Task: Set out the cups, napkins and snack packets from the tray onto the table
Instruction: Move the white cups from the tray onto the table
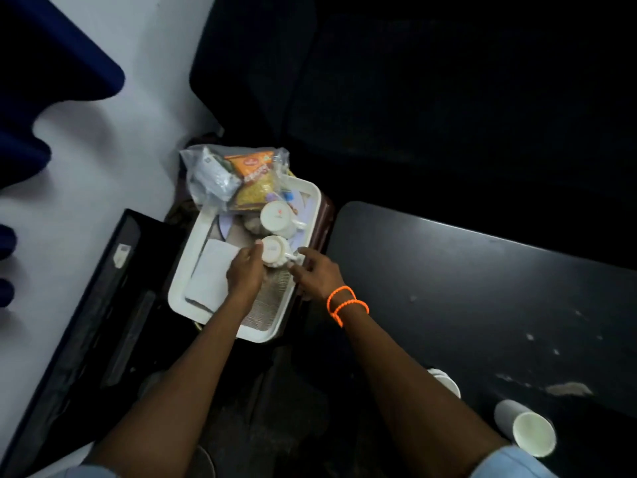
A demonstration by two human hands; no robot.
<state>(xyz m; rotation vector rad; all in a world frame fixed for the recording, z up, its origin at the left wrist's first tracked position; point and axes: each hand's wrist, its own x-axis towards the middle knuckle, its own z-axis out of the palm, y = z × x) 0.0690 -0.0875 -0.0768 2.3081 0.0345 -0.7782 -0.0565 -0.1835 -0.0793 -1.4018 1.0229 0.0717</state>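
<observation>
A white tray (179, 298) sits below me, left of the dark table (482, 288). On it lie a clear bag of snack packets (234, 177), an upturned white cup (275, 217), a second white cup (274, 255) and a folded white napkin (213, 270). My left hand (244, 270) grips the nearer cup by its left side. My right hand (317, 274), with orange bands on the wrist, touches that cup's handle with thumb and forefinger. Two paper cups (532, 432) stand on the table's near edge.
A dark flat panel (103, 305) lies left of the tray against a white wall. A dark seat back (413, 81) fills the space beyond the tray. The table surface is scuffed with pale marks (568, 388).
</observation>
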